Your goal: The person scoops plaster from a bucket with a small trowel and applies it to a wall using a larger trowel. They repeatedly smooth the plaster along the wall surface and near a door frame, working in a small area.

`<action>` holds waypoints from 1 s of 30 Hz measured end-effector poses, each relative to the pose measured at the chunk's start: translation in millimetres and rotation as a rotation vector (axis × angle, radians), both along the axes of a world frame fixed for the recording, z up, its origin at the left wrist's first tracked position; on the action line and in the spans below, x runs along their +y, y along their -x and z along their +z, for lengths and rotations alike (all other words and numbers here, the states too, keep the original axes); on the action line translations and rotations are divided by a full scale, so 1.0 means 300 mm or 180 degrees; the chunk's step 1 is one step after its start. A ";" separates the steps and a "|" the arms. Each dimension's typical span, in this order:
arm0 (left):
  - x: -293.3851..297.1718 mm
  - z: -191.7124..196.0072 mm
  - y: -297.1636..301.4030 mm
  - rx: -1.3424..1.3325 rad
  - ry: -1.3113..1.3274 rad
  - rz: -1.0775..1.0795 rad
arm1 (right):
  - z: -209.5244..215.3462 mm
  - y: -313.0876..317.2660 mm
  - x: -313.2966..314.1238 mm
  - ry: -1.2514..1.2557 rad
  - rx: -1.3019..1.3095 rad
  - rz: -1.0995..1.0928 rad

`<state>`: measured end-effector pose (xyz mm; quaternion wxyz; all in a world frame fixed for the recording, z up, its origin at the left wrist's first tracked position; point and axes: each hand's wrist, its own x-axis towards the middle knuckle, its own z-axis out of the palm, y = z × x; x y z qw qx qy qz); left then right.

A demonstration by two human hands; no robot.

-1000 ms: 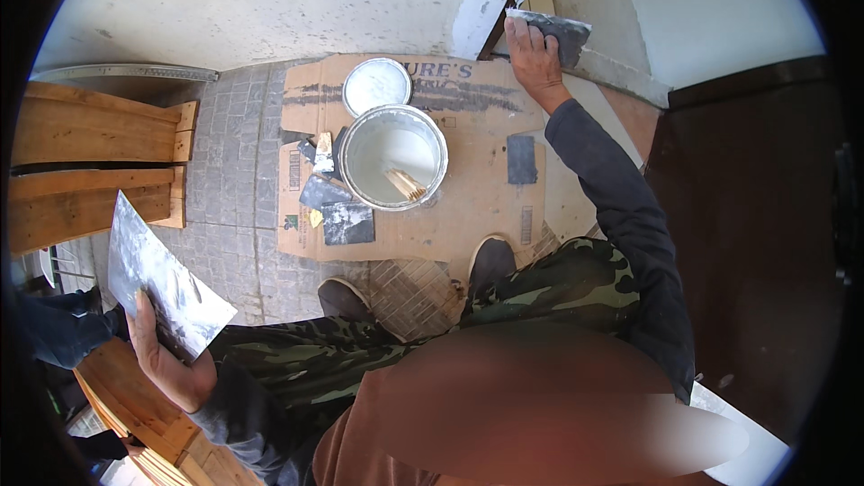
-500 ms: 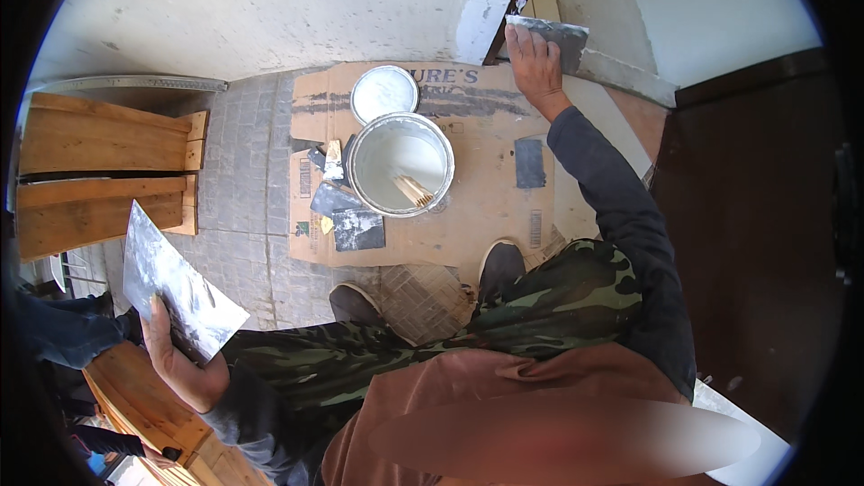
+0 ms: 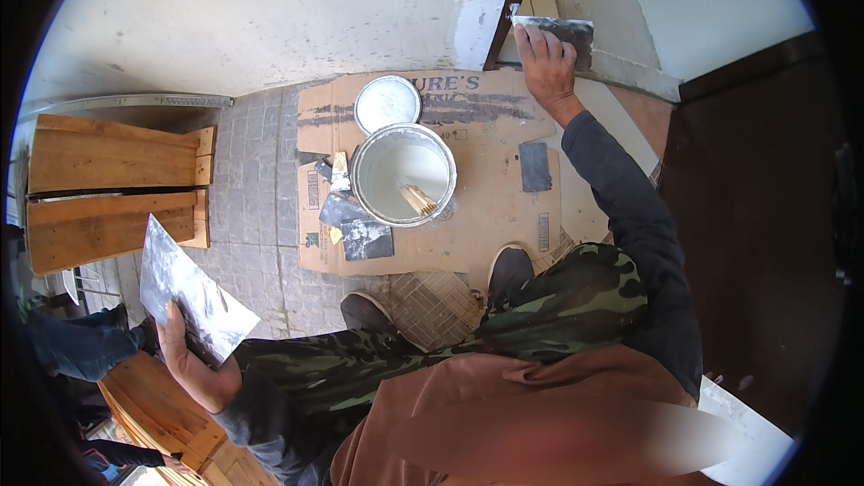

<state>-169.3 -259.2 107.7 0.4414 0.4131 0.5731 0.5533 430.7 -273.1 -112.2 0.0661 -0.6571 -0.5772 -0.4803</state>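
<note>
My left hand [image 3: 196, 371] grips a thin flat putty board [image 3: 193, 292], its pale face smeared with white and grey paste; the thumb lies over it. Up at the right, my right hand [image 3: 549, 72] is closed on a dark rectangular putty scraper [image 3: 576, 33] with the fingers across it. White paste shows at the scraper's left end, close to the dark door frame [image 3: 515, 9] beside the pale wall [image 3: 297, 9]. Whether the blade touches the frame I cannot tell. Below stands a bucket [image 3: 357, 193] of white putty with a wooden-looking handle or bundle of sticks [image 3: 417, 201] in it.
Flattened cardboard [image 3: 486, 207] lies under the bucket, its round lid [image 3: 387, 103], several dark scraper plates [image 3: 367, 240] and a lone dark plate [image 3: 535, 167]. Wooden furniture pieces [image 3: 117, 153] stand left. Another person's legs [image 3: 76, 342] show lower left; a dark door [image 3: 751, 243] is at right.
The whole view has shifted slightly, so things sit a little lower and further right. Both hands keep their holds; the right hand and scraper have barely moved relative to the door frame.
</note>
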 end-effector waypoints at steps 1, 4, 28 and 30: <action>0.003 0.005 -0.003 -0.0457 0.0096 -0.0063 | 0.001 -0.001 0.000 0.0081 0.0117 -0.0124; 0.011 0.009 -0.008 -0.0614 0.0200 -0.0125 | 0.008 0.006 0.002 0.0077 0.0092 -0.0153; 0.025 -0.021 -0.061 -0.0621 0.0371 -0.0199 | -0.138 0.032 -0.101 -0.0586 0.1554 0.0074; 0.031 -0.027 -0.070 -0.0592 0.0440 -0.0188 | -0.084 0.065 -0.088 -0.0644 0.1502 0.0250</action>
